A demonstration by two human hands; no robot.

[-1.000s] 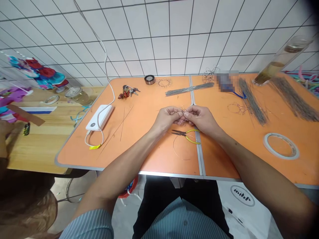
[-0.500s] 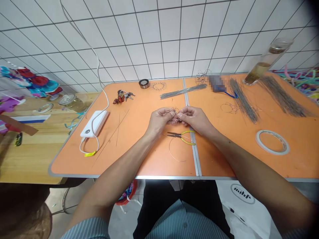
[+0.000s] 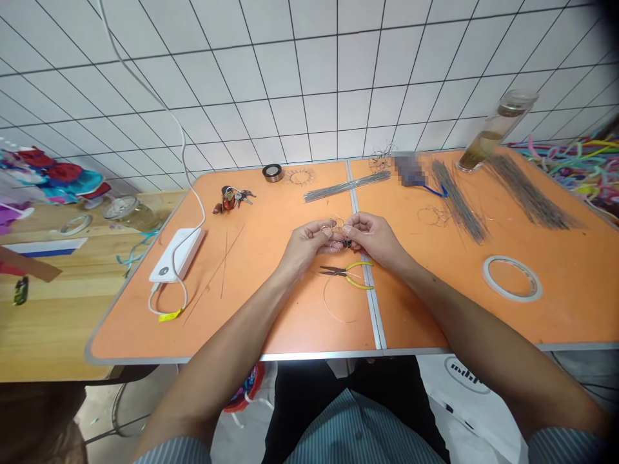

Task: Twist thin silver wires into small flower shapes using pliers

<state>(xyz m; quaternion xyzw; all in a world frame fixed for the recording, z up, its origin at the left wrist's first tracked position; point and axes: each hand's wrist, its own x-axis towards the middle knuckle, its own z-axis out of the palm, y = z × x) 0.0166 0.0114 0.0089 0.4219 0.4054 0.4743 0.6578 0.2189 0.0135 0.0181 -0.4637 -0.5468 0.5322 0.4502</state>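
Both hands meet above the middle of the orange table [image 3: 290,322], left of its metal seam. My left hand [image 3: 309,243] pinches a thin, looped copper-coloured wire [image 3: 340,223] between thumb and fingers. On the other side of the same wire, my right hand [image 3: 371,235] is closed in a pinch. Fingers cover much of the wire, and a small dark bit shows between the hands. Just below them lie pliers with yellow handles [image 3: 356,265] and dark jaws pointing left. A curved loose wire [image 3: 327,303] lies under the pliers.
Behind the hands lies a bundle of straight wires [image 3: 345,187]. To the left are keys [image 3: 236,196], black tape [image 3: 273,173] and a white power bank [image 3: 177,256] with its cable. On the right are more wire bundles [image 3: 459,203], a tape roll [image 3: 512,278] and a glass bottle [image 3: 496,132].
My hands have drawn slightly apart, and more of the looped wire shows between them. The whole view has shifted a little; the things on the table keep their places.
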